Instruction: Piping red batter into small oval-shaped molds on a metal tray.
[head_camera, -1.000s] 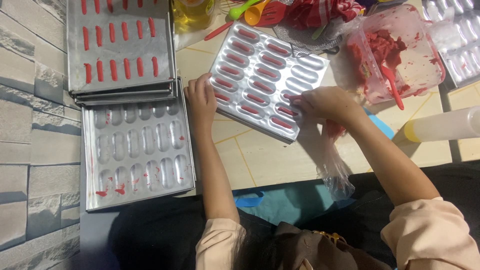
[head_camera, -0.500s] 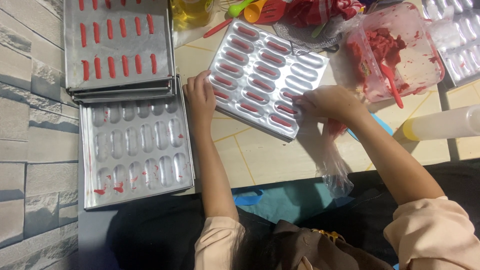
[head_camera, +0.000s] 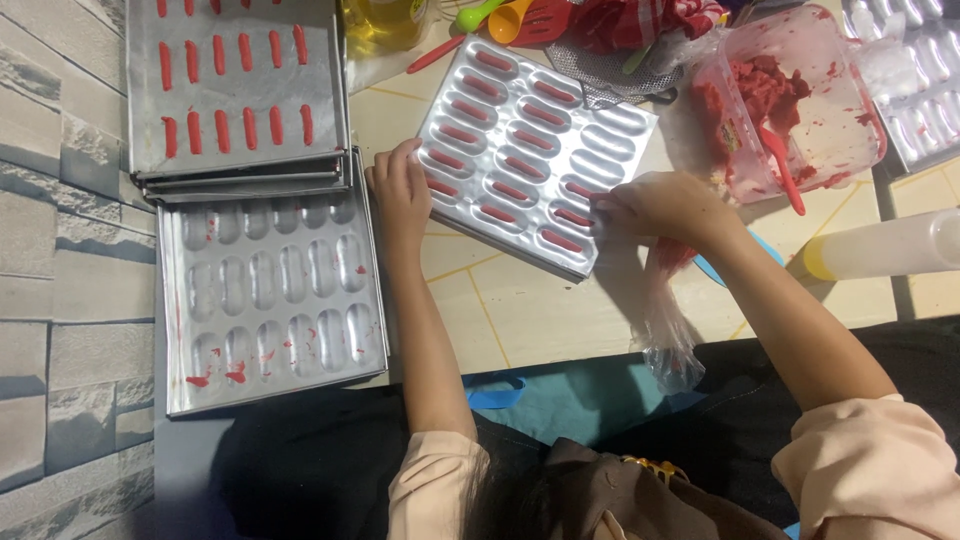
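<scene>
We press our left hand flat against the left edge of the oval-cavity metal mould tray, fingers together and laid along its rim rather than gripping. The tray lies tilted across the middle top of the frame, its long axis running from upper left down to lower right, on the tiled surface. Our right hand sits at the tray's lower right corner, fingers closed around a clear plastic piping bag whose loose tail hangs down toward the bottom of the frame. The right hand is nearer the unfilled cavities along the tray's right side. The bag's tip is hidden under that hand, so we cannot tell which cavity it meets. Red strips of paste already fill the tray's left rows.
</scene>
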